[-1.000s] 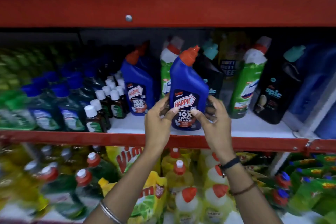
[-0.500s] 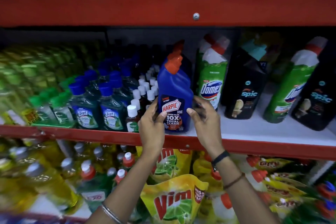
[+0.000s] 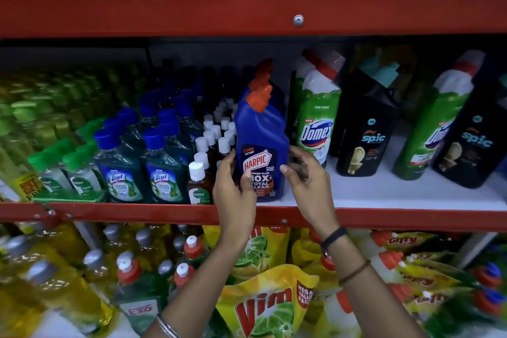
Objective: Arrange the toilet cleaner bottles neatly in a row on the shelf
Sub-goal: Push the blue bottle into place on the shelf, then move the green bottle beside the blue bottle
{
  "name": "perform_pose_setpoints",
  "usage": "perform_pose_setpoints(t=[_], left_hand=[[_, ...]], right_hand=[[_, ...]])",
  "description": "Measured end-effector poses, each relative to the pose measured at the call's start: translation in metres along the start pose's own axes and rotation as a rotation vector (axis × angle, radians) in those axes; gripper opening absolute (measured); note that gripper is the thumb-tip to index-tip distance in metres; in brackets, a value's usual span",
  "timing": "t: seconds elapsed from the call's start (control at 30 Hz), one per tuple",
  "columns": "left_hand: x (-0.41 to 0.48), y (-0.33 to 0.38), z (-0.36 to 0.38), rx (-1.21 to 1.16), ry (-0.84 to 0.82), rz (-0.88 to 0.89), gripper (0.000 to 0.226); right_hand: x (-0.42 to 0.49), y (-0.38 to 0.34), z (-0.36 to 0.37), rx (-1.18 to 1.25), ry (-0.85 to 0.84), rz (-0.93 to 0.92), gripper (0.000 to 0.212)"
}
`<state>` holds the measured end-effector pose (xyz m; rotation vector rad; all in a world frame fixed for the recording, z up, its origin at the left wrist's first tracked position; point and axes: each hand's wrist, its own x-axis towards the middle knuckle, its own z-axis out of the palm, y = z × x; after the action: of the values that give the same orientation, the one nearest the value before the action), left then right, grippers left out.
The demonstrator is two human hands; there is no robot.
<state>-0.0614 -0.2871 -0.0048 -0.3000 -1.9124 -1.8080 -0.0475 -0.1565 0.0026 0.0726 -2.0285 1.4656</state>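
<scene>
A blue Harpic toilet cleaner bottle (image 3: pixel 260 129) with an orange cap stands upright at the front of the white shelf (image 3: pixel 384 191). My left hand (image 3: pixel 233 192) grips its left side, thumb on the label. My right hand (image 3: pixel 308 178) holds its right side with the fingertips. A second blue Harpic bottle (image 3: pixel 264 68) stands directly behind it, mostly hidden. To the right stand a green Domex bottle (image 3: pixel 318 123), a black Spic bottle (image 3: pixel 366 132), another Domex bottle (image 3: pixel 433 132) and another Spic bottle (image 3: pixel 472 148), spaced apart and leaning.
Small brown Dettol bottles (image 3: pixel 199 184) with white caps crowd the Harpic's left side, then blue-capped Lizol bottles (image 3: pixel 162 173). A red shelf beam (image 3: pixel 247 5) runs overhead and a red lip (image 3: pixel 411 218) fronts the shelf. Vim pouches (image 3: pixel 263 307) and dish-liquid bottles fill the shelf below.
Both hands have slid the Harpic bottle left along the shelf until it lines up in front of the other Harpic bottle, beside the Dettol bottles. The view has panned left with it.
</scene>
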Motion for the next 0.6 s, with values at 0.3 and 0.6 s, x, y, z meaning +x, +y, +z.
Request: perform_pose_setpoints(t=[0.3, 0.6], left_hand=[[-0.051, 0.033, 0.071, 0.095, 0.018, 0.347, 0.021], [-0.074, 0.059, 0.195, -0.011, -0.595, 0.115, 0.036]], right_hand=[[-0.007, 0.004, -0.091, 0.045, 0.099, 0.027, 0.024], [0.033, 0.050, -0.230, -0.016, 0.439, 0.120, 0.022]])
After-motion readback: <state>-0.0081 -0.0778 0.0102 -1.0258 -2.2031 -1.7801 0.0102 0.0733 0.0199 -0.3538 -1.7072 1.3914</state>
